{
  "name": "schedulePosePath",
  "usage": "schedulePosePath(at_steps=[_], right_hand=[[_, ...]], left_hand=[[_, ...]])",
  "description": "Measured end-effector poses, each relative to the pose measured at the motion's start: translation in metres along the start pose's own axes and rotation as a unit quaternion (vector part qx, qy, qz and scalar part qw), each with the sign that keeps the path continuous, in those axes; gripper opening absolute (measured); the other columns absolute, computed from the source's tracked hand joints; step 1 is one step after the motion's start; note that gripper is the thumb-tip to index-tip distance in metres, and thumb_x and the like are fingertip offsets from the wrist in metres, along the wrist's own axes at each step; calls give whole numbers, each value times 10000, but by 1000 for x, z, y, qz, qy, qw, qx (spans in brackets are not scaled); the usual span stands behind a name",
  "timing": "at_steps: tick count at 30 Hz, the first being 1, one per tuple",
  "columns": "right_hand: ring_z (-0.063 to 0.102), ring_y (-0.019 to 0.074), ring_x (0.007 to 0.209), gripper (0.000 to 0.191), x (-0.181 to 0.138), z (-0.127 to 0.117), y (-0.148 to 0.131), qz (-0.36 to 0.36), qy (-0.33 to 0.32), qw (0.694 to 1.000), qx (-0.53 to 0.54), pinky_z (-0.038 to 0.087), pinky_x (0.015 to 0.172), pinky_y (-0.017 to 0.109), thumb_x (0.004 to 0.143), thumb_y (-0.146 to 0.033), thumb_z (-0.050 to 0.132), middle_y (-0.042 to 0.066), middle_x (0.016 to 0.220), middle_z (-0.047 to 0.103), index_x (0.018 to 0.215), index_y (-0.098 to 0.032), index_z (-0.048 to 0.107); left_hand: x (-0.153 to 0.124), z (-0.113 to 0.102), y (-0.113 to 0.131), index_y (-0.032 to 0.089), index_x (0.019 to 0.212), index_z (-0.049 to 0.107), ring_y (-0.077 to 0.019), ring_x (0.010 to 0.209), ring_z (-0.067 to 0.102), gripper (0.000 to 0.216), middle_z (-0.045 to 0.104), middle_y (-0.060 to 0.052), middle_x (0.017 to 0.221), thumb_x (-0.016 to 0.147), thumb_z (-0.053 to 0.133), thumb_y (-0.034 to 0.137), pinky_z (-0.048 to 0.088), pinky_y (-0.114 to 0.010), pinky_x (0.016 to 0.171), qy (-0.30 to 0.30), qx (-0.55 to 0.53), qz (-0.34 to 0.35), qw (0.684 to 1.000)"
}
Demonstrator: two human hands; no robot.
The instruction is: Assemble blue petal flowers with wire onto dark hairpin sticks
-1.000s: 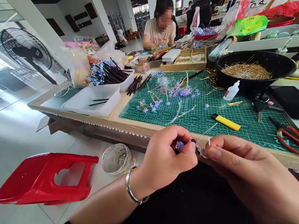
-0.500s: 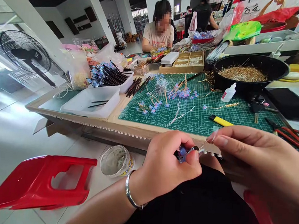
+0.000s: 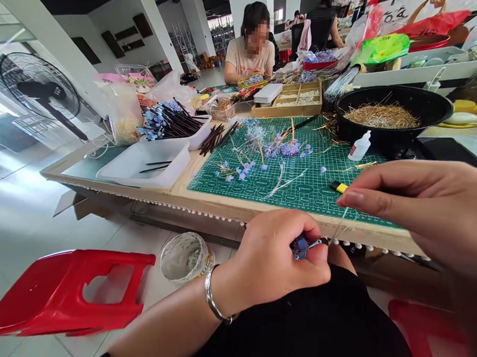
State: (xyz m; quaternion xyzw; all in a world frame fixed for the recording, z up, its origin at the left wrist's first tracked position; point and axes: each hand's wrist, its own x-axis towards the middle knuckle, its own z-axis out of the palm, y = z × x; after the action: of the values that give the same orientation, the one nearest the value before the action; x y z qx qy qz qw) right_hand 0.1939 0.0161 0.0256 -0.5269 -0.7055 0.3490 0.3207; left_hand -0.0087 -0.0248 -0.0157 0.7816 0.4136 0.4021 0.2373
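Observation:
My left hand (image 3: 275, 261) is closed around a small blue bead flower (image 3: 300, 247) above my lap, with a silver bangle on the wrist. My right hand (image 3: 426, 207) is raised to its right, thumb and forefinger pinched on a thin pale wire (image 3: 339, 228) that runs down to the flower. On the green cutting mat (image 3: 313, 179) behind lie more blue bead flowers (image 3: 284, 146) on wire stems and loose wires.
A yellow knife handle (image 3: 338, 187), a small white bottle (image 3: 359, 147) and a black bowl (image 3: 391, 130) of straw-like wire sit on the mat. White trays (image 3: 149, 160) hold dark sticks. A red stool (image 3: 68, 291) and a tub (image 3: 185, 257) lie on the floor. A person (image 3: 253, 45) sits opposite.
My right hand has lifted up and to the right, drawing the wire taut away from the flower. My left hand has sunk slightly and kept its grip.

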Motion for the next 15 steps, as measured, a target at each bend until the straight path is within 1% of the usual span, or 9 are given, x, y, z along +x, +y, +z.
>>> schedulePosePath(at_steps=[2, 3, 5, 7, 8, 9, 12, 13, 15], right_hand=[[368, 83, 379, 520, 1, -5, 5, -16, 31, 999, -30, 305, 388, 240, 703, -758, 688, -21, 475, 513, 745, -242, 740], [340, 73, 375, 502, 2, -5, 7, -25, 66, 997, -42, 294, 393, 240, 705, -744, 697, -30, 476, 501, 768, -248, 744], [364, 73, 409, 395, 2, -3, 9, -26, 189, 980, -48, 305, 431, 248, 774, -649, 692, -29, 532, 530, 817, -261, 750], [498, 104, 511, 255, 1, 4, 11, -7, 302, 953, 9, 382, 506, 270, 851, -516, 661, -10, 634, 605, 857, -278, 750], [577, 134, 602, 211, -2, 10, 12, 1, 312, 949, 52, 433, 565, 290, 857, -477, 662, 4, 708, 655, 862, -287, 753], [635, 174, 703, 201, -5, 16, 14, 6, 284, 955, 89, 473, 628, 318, 848, -475, 670, 20, 781, 696, 853, -294, 758], [684, 266, 892, 276, -20, 39, 21, 22, 81, 985, 152, 519, 814, 408, 828, -572, 673, 42, 921, 749, 862, -317, 774], [686, 273, 932, 293, -25, 47, 24, 34, 25, 983, 178, 521, 860, 413, 838, -587, 668, 40, 955, 752, 901, -322, 775], [690, 251, 971, 296, -34, 61, 27, 73, -44, 956, 280, 533, 916, 386, 851, -568, 685, 34, 1023, 749, 990, -318, 765]], left_hand=[[3, 0, 0, 179, 751, 602, -148, 687, 588, 41, 687, -21, 748, 741, 637, 198, 451, -300, 685, -10, -20, -8, 1000], [5, 1, -1, 182, 748, 603, -145, 686, 582, 45, 681, -21, 749, 736, 643, 199, 451, -295, 681, -14, -43, -24, 999], [11, 1, -3, 189, 760, 604, -131, 666, 570, 48, 672, -13, 751, 747, 644, 212, 448, -271, 641, -3, -135, -88, 987], [20, 0, -6, 194, 773, 604, -112, 636, 558, 60, 658, 2, 733, 785, 622, 251, 438, -238, 589, 38, -267, -161, 949], [25, 0, -8, 192, 767, 606, -103, 627, 554, 86, 650, 8, 718, 804, 606, 270, 432, -222, 572, 63, -328, -186, 924], [29, -1, -9, 187, 752, 611, -95, 629, 552, 120, 642, 11, 705, 820, 589, 283, 427, -208, 568, 85, -374, -201, 901], [35, -1, -13, 168, 699, 633, -83, 648, 545, 183, 631, 6, 691, 831, 585, 285, 422, -186, 583, 105, -433, -211, 870], [34, -1, -13, 165, 701, 640, -85, 646, 543, 183, 629, 5, 692, 830, 590, 285, 425, -188, 584, 98, -443, -215, 865], [30, 1, -13, 164, 720, 651, -91, 639, 542, 175, 628, 4, 702, 827, 595, 292, 434, -197, 581, 79, -460, -227, 855]])
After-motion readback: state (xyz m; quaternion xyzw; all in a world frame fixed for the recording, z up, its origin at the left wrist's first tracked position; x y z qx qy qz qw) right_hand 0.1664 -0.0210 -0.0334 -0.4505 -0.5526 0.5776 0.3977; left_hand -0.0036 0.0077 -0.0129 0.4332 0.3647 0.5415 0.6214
